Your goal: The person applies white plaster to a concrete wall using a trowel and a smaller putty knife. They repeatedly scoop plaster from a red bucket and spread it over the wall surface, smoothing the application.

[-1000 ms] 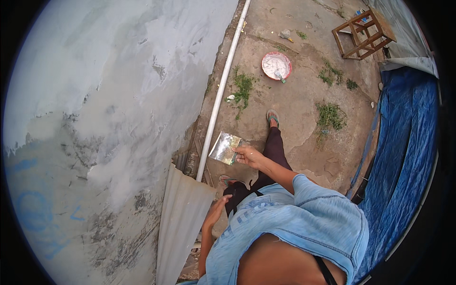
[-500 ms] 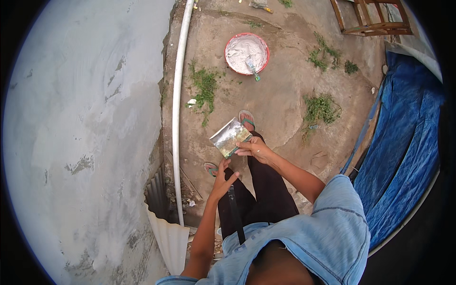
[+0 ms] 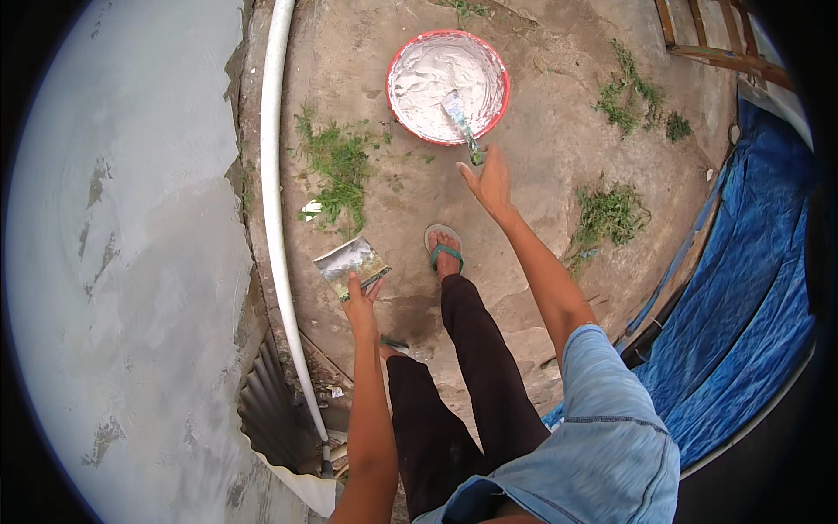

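My left hand (image 3: 361, 307) grips the lower edge of a flat, rectangular scraper blade (image 3: 351, 263), its face shiny grey with a yellowish-green smear. Ahead of me on the ground stands a red-rimmed basin (image 3: 412, 54) of pale, thick paste (image 3: 428, 74). A putty knife (image 3: 463, 124) leans in it, blade in the paste and green handle over the near rim. Right beside that handle is my right hand (image 3: 494, 185), thumb and fingers apart; it has not closed round the handle.
To the left rises a grey plastered wall (image 3: 131, 262), with a white pipe (image 3: 272, 131) along its foot and corrugated sheet (image 3: 271, 410) nearer me. A blue tarp (image 3: 724, 306) hangs at right, below a wooden frame (image 3: 733, 57). Weeds (image 3: 336, 175) grow from the cracked ground.
My right hand has let go of the scraper blade and reached forward to the putty knife's handle. My left hand now holds the blade, further left. The basin appears closer.
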Tool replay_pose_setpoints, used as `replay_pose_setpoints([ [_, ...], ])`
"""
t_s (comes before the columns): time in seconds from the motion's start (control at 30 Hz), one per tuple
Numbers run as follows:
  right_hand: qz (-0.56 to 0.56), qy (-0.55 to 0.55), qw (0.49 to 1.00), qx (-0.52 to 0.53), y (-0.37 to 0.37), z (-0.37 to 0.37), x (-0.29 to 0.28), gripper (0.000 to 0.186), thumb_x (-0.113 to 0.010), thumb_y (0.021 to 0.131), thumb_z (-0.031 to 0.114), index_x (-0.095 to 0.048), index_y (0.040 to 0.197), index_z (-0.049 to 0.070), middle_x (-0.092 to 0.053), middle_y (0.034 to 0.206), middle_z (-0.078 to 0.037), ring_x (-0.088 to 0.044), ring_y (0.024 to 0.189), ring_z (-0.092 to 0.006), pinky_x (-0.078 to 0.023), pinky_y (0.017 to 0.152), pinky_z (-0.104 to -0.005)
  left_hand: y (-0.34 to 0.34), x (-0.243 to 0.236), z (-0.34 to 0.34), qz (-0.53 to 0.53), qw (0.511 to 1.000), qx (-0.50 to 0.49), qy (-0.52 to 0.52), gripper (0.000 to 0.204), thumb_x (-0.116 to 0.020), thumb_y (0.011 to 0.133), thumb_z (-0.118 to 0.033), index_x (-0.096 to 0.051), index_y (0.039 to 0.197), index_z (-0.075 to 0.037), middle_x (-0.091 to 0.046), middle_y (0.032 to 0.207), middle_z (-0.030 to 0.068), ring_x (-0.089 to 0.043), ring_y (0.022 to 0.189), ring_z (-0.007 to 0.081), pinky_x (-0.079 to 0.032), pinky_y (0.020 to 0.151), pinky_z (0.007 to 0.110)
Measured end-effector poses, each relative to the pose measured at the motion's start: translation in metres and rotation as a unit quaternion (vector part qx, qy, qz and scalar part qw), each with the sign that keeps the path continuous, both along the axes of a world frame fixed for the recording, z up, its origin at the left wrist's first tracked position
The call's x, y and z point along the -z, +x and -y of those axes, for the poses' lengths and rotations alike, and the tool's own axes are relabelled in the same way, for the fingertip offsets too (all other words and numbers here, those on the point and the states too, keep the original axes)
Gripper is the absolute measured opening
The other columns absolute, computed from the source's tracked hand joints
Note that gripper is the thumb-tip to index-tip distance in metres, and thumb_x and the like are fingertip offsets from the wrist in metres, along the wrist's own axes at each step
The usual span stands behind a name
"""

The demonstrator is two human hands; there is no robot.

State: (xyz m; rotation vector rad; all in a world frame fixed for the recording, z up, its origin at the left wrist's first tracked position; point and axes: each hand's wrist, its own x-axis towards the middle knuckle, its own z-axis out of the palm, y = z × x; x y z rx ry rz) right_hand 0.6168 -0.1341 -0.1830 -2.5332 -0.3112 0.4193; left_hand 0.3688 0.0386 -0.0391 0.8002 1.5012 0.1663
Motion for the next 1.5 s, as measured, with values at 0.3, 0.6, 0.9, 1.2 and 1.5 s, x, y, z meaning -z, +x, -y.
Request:
replay_pose_setpoints([
  [0.3, -0.106, -0.033, 0.993, 0.047, 0.034, -0.029, 0.048, 0.055, -0.071, 0.083, 0.028, -0.05, 0.125, -0.002, -0.067, 0.089, -0.025, -0.066, 0.086, -0.0443, -0.051, 0.074, -0.0487, -0.071, 0.053, 0.039, -0.035, 0.996, 0.02, -0.08, 0.035, -0.052, 0.097, -0.014, -0.05, 0.124, 0.007, -0.059, 0.117, 0.015, -0.063, 0.106, 0.0249, -0.056, 0.093, 0.041],
  [0.6, -0.077, -0.091, 0.993, 0.004, 0.105, 0.0, 0.011, 0.03, -0.068, 0.083, 0.029, -0.074, 0.097, 0.003, -0.069, 0.08, -0.023, -0.068, 0.079, -0.0402, -0.052, 0.071, -0.0464, -0.084, 0.051, 0.068, -0.096, 0.99, -0.005, -0.106, 0.039, -0.053, 0.095, -0.013, -0.047, 0.129, 0.004, -0.057, 0.119, 0.0133, -0.063, 0.105, 0.0246, -0.056, 0.091, 0.04],
  [0.9, -0.037, -0.024, 0.997, 0.057, 0.104, -0.003, 0.044, 0.033, -0.07, 0.081, 0.026, -0.074, 0.105, 0.004, -0.065, 0.067, -0.022, -0.067, 0.064, -0.0346, -0.051, 0.062, -0.0414, -0.084, 0.053, 0.05, -0.138, 0.983, 0.025, -0.12, 0.04, -0.056, 0.093, -0.015, -0.049, 0.128, 0.003, -0.058, 0.116, 0.0131, -0.063, 0.101, 0.0233, -0.055, 0.087, 0.037],
  [1.2, 0.056, 0.006, 0.998, -0.007, 0.087, -0.01, 0.064, 0.031, -0.071, 0.081, 0.027, -0.075, 0.105, 0.007, -0.064, 0.064, -0.019, -0.066, 0.06, -0.0329, -0.05, 0.059, -0.0409, -0.113, 0.073, 0.069, -0.164, 0.967, 0.109, -0.159, 0.041, -0.057, 0.092, -0.014, -0.049, 0.129, 0.003, -0.054, 0.122, 0.0129, -0.055, 0.112, 0.0225, -0.05, 0.093, 0.038],
  [1.5, -0.118, 0.097, 0.982, 0.111, 0.099, -0.029, 0.087, 0.034, -0.07, 0.086, 0.025, -0.072, 0.111, 0.002, -0.069, 0.07, -0.012, -0.067, 0.064, -0.0218, -0.049, 0.059, -0.0362, -0.075, 0.052, 0.068, -0.103, 0.977, 0.089, -0.166, 0.054, -0.058, 0.092, -0.013, -0.039, 0.141, 0.001, -0.055, 0.125, 0.013, -0.058, 0.108, 0.0232, -0.05, 0.092, 0.037],
])
